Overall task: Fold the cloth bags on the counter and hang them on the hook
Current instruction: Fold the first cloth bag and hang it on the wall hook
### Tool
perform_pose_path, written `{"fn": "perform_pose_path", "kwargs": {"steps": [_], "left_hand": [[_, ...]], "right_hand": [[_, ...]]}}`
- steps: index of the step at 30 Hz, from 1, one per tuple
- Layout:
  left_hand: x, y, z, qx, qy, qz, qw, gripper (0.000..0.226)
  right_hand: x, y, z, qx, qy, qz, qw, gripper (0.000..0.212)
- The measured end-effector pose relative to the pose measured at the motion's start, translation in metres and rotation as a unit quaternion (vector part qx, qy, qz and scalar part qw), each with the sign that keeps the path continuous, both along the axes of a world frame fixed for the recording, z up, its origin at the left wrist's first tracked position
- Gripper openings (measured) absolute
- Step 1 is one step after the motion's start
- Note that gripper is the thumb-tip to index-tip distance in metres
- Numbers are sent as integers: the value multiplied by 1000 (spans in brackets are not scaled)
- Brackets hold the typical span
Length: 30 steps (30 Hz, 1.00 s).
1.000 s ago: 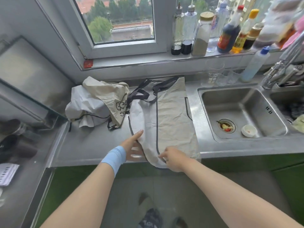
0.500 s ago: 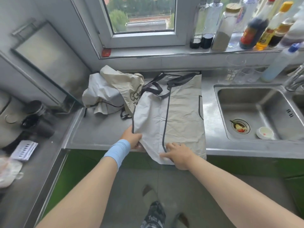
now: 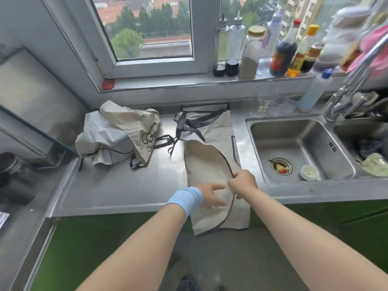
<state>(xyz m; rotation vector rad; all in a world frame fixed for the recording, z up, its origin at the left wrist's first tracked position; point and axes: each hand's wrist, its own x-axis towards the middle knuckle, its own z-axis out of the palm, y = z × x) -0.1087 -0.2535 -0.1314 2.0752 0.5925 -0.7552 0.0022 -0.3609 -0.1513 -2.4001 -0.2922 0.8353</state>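
My right hand point(image 3: 243, 182) fingers pinch the soft, light cloth bag point(image 3: 210, 164) at its dark-trimmed edge; left hand point(image 3: 210, 195) fingers lie spread on it.

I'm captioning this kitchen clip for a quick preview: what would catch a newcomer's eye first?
First, the two hands at the counter's front edge: the left hand lies flat on a pale cloth bag while the right hand pinches its dark-trimmed edge, folding it over. To the left sits a crumpled heap of bags not yet folded. Behind, a row of bottles lines the windowsill, beside the steel sink.
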Motion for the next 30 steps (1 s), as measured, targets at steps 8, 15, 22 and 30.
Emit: {"fn": "perform_pose_path", "kwargs": {"steps": [8,15,22,30], "left_hand": [[16,47,-42,241,-4,-29,970,54],[34,61,-58,200,66,-130,969,56],[72,133,-15,213,-53,22,975,34],[117,256,5,228,-81,118,963,39]], "right_hand": [[4,-10,-58,-130,-375,296,869,101],[28,15,-61,-196,-255,359,876,48],[70,88,-25,-89,-237,277,927,34],[82,215,-16,-11,-307,369,877,30]]}}
